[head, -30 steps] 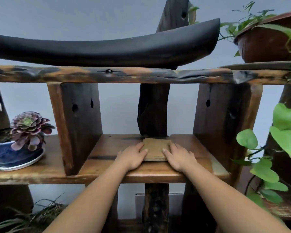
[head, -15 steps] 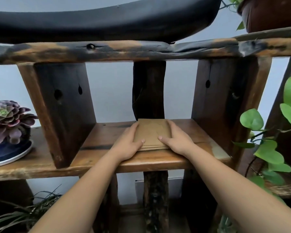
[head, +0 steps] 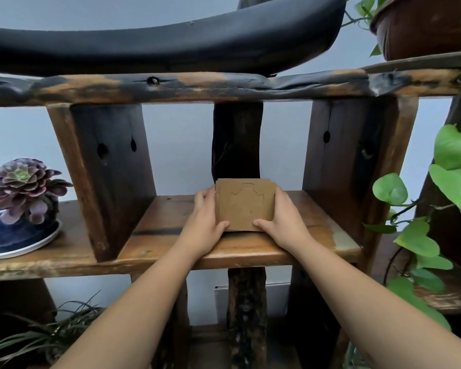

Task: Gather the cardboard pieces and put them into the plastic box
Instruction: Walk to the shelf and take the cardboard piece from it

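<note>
A stack of brown cardboard pieces (head: 244,205) is tilted up on its near edge on the wooden shelf (head: 171,235), its face with a cut-out outline turned toward me. My left hand (head: 206,222) grips the stack's left side with the thumb on its lower front. My right hand (head: 284,221) grips the right side the same way. No plastic box is in view.
Thick wooden uprights (head: 112,177) (head: 341,166) wall the compartment on both sides, with a beam (head: 197,86) overhead. A succulent in a blue pot (head: 22,206) stands on the shelf at left. Green vine leaves (head: 415,235) hang at right. A black curved object (head: 157,41) lies above.
The stack lay flat on the shelf under my hands; both hands have closed on its sides and tipped it up so its face shows.
</note>
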Motion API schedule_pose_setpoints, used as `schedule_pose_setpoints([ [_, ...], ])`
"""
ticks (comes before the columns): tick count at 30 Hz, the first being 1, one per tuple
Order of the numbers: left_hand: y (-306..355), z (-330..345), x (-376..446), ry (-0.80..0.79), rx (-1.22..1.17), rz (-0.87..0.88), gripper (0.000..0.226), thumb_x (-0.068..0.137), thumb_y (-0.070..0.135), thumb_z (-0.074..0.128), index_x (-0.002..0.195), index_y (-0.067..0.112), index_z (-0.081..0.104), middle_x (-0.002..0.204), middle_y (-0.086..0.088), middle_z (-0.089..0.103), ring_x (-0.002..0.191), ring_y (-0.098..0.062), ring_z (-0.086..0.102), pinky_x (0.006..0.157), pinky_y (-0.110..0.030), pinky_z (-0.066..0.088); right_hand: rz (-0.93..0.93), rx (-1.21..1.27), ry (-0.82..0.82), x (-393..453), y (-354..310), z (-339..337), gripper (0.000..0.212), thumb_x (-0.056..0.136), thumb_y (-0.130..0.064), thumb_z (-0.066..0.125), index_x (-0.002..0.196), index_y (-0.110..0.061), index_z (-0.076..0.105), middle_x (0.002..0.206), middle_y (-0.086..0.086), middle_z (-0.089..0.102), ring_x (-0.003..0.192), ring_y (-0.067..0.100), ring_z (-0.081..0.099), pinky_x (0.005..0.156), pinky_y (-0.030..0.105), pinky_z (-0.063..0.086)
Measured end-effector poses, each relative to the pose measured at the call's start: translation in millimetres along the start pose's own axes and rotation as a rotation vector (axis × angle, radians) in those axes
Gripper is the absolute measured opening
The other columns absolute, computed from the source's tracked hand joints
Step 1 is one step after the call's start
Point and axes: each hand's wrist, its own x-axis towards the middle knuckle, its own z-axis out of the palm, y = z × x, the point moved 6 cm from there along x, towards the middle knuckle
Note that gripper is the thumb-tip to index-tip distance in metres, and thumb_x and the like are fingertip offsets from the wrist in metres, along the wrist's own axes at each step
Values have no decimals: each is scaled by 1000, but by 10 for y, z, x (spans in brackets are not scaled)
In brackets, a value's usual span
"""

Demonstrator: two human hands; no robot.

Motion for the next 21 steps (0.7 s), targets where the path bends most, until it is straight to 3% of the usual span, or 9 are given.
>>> schedule_pose_setpoints([
  [3,-39,26,-9,-20,54,-79,75,81,41,65,139,33,19,136,2,33,116,-22,50,96,-38,44,-38,-61,-22,-37,-31,21,78,75,-36,78,137,-21,33,130,3,46,119,21,50,97,32,40],
  [7,-32,-32,-45,74,171,-124,62,83,62,42,134,31,23,127,-1,57,105,-25,60,82,-44,53,-23,-94,-71,-57,-51,69,90,76,-52,71,143,-20,22,138,4,38,118,23,51,96,41,46],
  [11,-29,-24,-65,100,182,-104,51,90,54,41,132,30,24,122,-4,59,99,-27,62,75,-40,53,-47,-79,-83,-54,-54,112,75,88,-51,56,145,-22,18,142,3,37,122,23,49,98,43,45],
  [16,-43,2,-33,40,174,-110,45,92,52,38,129,30,26,125,-2,57,99,-26,61,76,-43,52,-17,-2,-83,-17,-19,84,83,79,-40,73,142,-33,18,137,0,50,121,19,53,95,30,41],
  [21,-76,31,-8,12,233,-111,47,92,53,35,130,30,20,119,-4,59,90,-27,62,65,-37,45,21,37,-101,14,50,115,78,79,-38,74,139,-27,25,134,1,53,118,19,53,94,30,41],
])
